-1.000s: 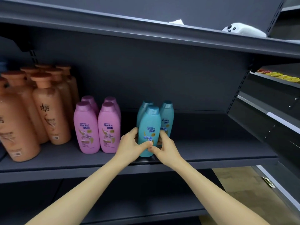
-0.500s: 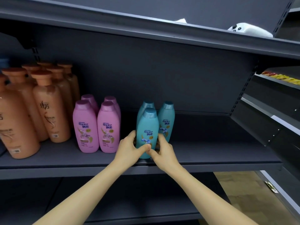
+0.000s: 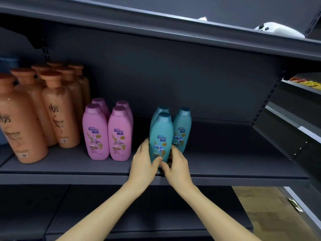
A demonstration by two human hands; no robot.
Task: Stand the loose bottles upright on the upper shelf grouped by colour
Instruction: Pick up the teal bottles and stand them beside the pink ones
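A teal bottle (image 3: 161, 136) stands upright at the front of the dark shelf (image 3: 225, 164). My left hand (image 3: 143, 160) grips its lower left side and my right hand (image 3: 177, 164) grips its lower right side, thumbs meeting at its base. Two more teal bottles (image 3: 182, 129) stand close behind it. Left of them stand several pink bottles (image 3: 107, 134), and further left several orange bottles (image 3: 59, 110), all upright.
The shelf's right half is bare up to the slanted side panel (image 3: 271, 133). A shelf above holds a white object (image 3: 278, 29). A lower shelf (image 3: 139, 206) lies beneath my arms. Yellow packets (image 3: 309, 83) lie on the neighbouring rack at right.
Both hands stay on the front teal bottle, which has shifted slightly back toward the other two teal ones. The view has drifted a little to the left.
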